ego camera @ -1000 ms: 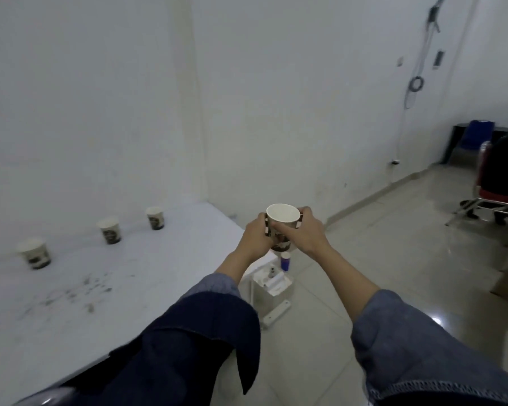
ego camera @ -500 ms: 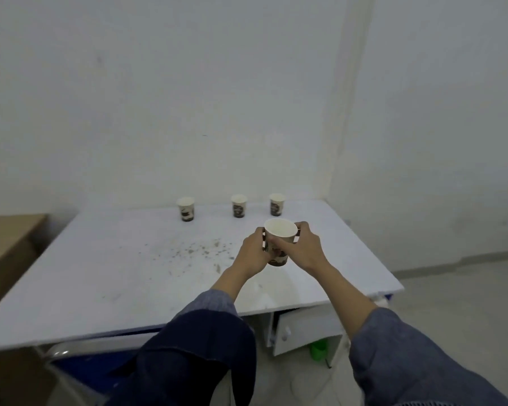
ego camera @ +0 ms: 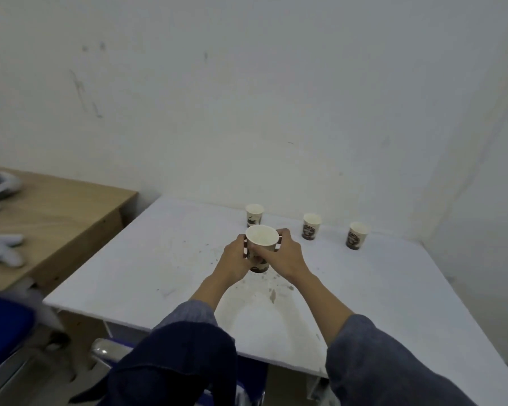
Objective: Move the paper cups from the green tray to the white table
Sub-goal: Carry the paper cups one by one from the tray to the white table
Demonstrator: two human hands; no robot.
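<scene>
I hold one paper cup (ego camera: 261, 240) upright between both hands above the middle of the white table (ego camera: 147, 259). My left hand (ego camera: 233, 259) wraps its left side and my right hand (ego camera: 285, 254) its right side. The cup is white inside with a dark printed band low on its wall. Three more paper cups stand in a row near the table's far edge by the wall: one (ego camera: 254, 215) at the left, one (ego camera: 311, 226) in the middle, one (ego camera: 357, 235) at the right. The green tray is out of view.
A wooden desk (ego camera: 56, 218) adjoins the table on the left, with white game controllers (ego camera: 3, 249) on it. A blue chair seat (ego camera: 0, 329) is at the lower left. Walls close off the table's far and right sides. Dark specks and a stain mark the tabletop.
My view has swung left, so the table is now straight ahead and the wooden desk has come into sight. The cup stays gripped in both hands and is now over the table's middle.
</scene>
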